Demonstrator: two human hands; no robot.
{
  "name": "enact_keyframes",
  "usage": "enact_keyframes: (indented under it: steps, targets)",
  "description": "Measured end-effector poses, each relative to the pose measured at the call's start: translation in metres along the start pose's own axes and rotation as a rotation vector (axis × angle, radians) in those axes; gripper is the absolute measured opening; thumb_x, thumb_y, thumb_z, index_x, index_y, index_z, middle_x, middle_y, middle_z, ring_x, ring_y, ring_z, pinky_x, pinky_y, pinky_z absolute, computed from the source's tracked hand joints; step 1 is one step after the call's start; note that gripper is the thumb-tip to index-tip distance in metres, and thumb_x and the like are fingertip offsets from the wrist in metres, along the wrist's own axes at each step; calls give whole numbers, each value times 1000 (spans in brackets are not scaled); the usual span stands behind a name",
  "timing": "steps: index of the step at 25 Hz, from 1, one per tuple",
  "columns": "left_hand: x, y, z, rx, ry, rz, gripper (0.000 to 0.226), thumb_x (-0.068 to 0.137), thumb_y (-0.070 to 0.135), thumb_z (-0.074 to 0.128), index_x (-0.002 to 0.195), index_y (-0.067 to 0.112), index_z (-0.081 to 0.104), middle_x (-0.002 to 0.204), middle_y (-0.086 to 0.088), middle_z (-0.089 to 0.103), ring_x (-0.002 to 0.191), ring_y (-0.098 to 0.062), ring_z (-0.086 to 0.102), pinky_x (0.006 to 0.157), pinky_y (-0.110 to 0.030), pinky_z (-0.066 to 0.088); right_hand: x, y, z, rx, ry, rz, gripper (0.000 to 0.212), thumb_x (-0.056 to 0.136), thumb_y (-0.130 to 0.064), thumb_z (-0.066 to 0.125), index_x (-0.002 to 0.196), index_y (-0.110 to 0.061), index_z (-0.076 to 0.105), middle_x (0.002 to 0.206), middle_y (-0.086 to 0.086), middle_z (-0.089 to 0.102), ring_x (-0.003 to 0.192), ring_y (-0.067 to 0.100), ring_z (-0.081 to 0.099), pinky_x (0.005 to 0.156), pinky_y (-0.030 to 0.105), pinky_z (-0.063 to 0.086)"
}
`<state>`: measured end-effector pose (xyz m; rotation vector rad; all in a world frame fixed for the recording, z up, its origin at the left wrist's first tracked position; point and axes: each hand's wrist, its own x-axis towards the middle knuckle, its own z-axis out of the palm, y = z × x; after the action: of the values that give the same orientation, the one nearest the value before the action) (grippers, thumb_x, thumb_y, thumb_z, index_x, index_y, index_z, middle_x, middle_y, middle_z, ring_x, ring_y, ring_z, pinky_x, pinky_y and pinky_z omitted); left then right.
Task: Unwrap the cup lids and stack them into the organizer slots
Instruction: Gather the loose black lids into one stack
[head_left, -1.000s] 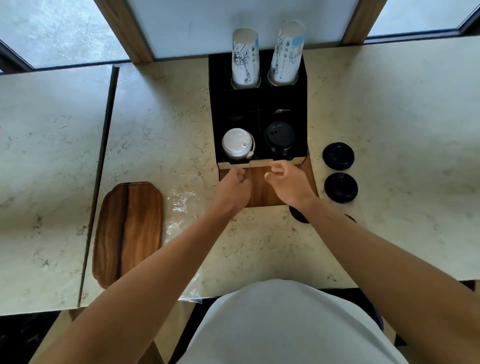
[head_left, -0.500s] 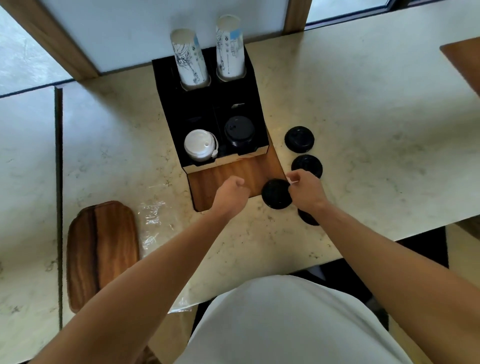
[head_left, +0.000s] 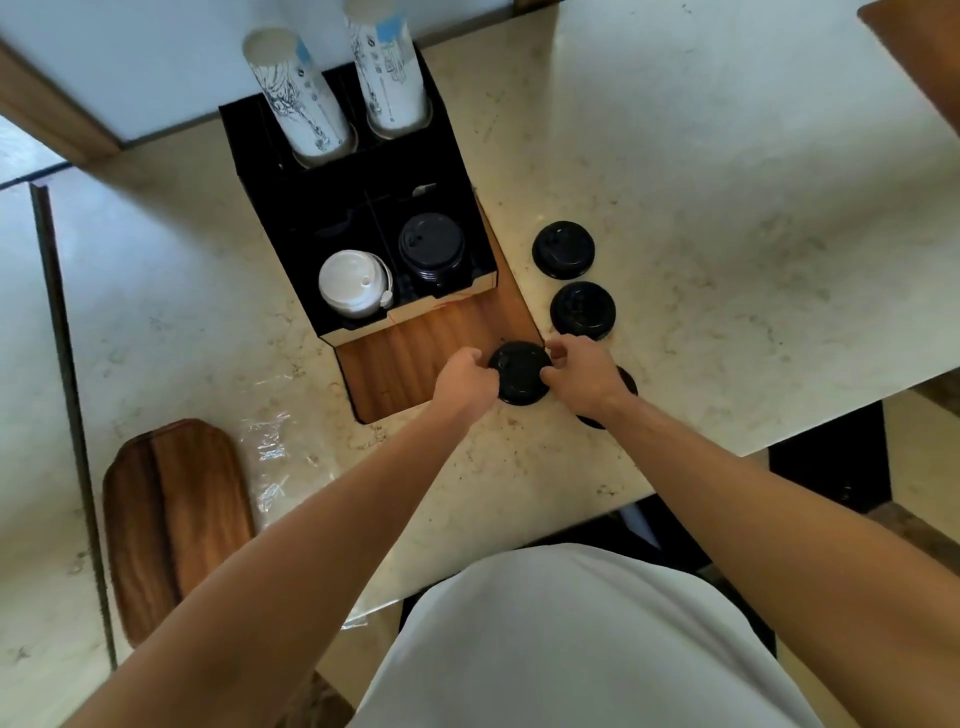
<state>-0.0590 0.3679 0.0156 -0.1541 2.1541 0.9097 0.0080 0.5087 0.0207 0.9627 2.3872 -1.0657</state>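
Both hands meet on one black lid near the tabletop's near edge, just off the front right corner of the wooden base under the organizer; the left hand grips the lid's left rim with curled fingers, and the right hand pinches its right rim, fingers bent over the top; whether any wrap covers this lid cannot be told. Beyond it, toward the far edge, two more black lids lie flat on the tabletop in a line along the organizer's right side: the nearer one close to the right hand, the farther one just past it, the two close but apart; another dark lid shows partly from behind the right wrist. The organizer is a black box with compartments; its front right slot holds a stack of black lids, its front left slot a stack of white lids; two tall sleeves of paper cups stand tilted in its two rear slots. Crumpled clear plastic wrap lies on the tabletop toward the left edge, just beside a wooden board that sits at the near left corner.
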Motion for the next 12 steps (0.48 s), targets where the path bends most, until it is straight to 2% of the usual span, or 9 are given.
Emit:
enact_keyframes:
  steps: [2, 4, 9, 12]
  targets:
    - [4, -2, 1, -43, -10, -25, 58, 96, 1, 57, 151, 10, 42, 149, -10, 49, 134, -28, 50, 112, -43, 46, 0, -2, 3, 5, -3, -10, 49, 95, -11, 70, 141, -7, 57, 137, 10, 62, 121, 27, 63, 104, 38, 51]
    - [8, -4, 1, -137, -27, -81, 56, 95, 0, 59, 148, 10, 44, 143, -12, 53, 126, -29, 56, 107, -45, 51, 2, -4, 4, 34, 1, -9, 50, 93, -9, 71, 141, -7, 58, 137, 10, 62, 122, 26, 63, 104, 38, 52]
    - [2, -3, -3, -415, -35, -185, 14, 100, 10, 60, 114, 9, 63, 115, -11, 67, 107, -27, 67, 86, -37, 60, 1, -8, 5, 194, 32, -8, 56, 90, -3, 72, 143, -11, 56, 143, 8, 58, 124, 26, 61, 107, 43, 53]
    - [-11, -3, -7, -574, -118, -185, 17, 103, 13, 57, 118, 8, 63, 111, -11, 70, 101, -27, 72, 83, -38, 62, 1, -10, 6, 262, 30, -35, 57, 88, 0, 72, 142, -13, 57, 140, 7, 59, 124, 26, 61, 105, 46, 55]
